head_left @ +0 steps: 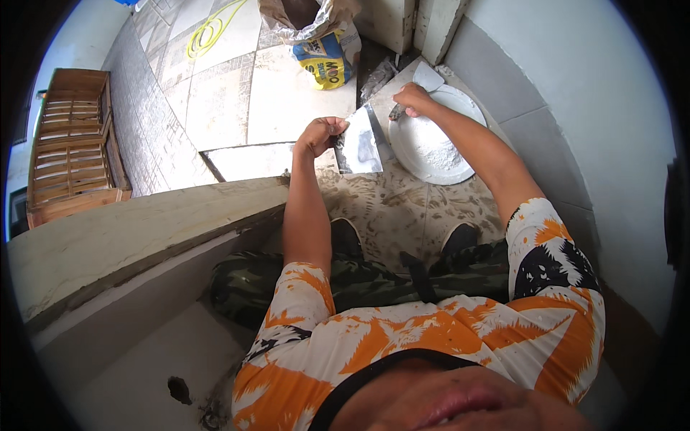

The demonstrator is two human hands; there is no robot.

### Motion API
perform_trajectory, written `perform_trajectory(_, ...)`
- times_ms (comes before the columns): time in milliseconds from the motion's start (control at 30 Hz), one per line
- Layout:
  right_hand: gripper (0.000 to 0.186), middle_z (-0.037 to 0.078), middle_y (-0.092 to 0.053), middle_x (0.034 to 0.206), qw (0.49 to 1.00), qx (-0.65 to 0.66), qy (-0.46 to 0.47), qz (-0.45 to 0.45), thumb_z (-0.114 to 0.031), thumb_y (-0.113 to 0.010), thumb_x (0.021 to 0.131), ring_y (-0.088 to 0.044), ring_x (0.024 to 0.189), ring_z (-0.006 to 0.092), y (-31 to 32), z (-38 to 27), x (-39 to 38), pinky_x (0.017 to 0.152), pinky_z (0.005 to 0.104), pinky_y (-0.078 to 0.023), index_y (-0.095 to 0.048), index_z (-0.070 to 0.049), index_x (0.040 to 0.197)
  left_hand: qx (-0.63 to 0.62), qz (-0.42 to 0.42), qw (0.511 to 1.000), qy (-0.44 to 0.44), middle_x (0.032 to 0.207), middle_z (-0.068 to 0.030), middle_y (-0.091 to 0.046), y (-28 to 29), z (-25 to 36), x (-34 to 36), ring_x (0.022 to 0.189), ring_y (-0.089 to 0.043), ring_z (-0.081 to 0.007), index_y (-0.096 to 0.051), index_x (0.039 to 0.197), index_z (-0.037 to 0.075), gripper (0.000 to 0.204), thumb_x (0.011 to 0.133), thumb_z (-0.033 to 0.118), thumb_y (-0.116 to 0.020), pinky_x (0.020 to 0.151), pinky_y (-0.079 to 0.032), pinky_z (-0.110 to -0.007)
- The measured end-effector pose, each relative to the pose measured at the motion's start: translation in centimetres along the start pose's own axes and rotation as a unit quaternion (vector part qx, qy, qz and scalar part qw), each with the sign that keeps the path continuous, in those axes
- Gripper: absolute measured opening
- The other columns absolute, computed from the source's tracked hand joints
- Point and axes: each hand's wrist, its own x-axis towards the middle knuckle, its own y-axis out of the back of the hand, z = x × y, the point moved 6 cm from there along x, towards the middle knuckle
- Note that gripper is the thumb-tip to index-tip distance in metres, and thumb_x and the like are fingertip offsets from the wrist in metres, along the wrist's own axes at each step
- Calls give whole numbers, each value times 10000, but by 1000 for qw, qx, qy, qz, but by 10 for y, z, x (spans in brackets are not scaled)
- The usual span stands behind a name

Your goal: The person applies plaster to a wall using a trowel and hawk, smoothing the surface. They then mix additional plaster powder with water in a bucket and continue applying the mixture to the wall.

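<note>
My left hand (321,135) is closed on the left edge of a flat metal plate (365,147), shiny and smeared with white and grey. Any handle on it is hidden. In my closed right hand (413,99) is a putty knife, its pale, wide blade (428,77) pointing away from me and its dark handle end sticking out below my fingers. That hand is over the far left rim of a round white basin (471,108). White powder (440,154) lies in the basin, heaped toward its near side.
An opened paper bag (327,61), blue and yellow, stands beyond my hands. Crumpled plastic (379,79) lies beside it. A yellow hose (208,39) is coiled on the tiles. At left are a low ledge (165,215) and a wooden crate (75,144); a wall (575,93) rises at right.
</note>
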Motion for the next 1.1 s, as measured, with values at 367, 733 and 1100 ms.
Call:
perform_trajectory(367,329,189,-659,908,997,74,3,18,-194,-626,879,-676,690,226,138,-21,-158,509,368,-547,-503,-71,1158,227,-6,973,-43,765,24,-650,-37,35,120,614,-537,-104,-734,867,97,75,901,120,-671,547,-452,-297)
perform_trajectory(733,537,187,-692,1179,991,52,85,85,-258,-650,927,-650,988,216,151,123,-239,785,357,-534,-565,17,1381,494,-38,868,-38,899,29,-668,-95,40,189,793,-557,-144,-733,967,175,108,891,223,-673,623,-442,-366)
perform_trajectory(1100,482,195,-623,1335,987,80,124,68,-265,-617,952,-655,1136,304,141,135,-249,926,389,-514,-570,-1,1352,205,-51,976,-58,908,71,-649,-52,87,130,844,-592,-77,-677,982,166,95,1010,233,-616,722,-496,-307)
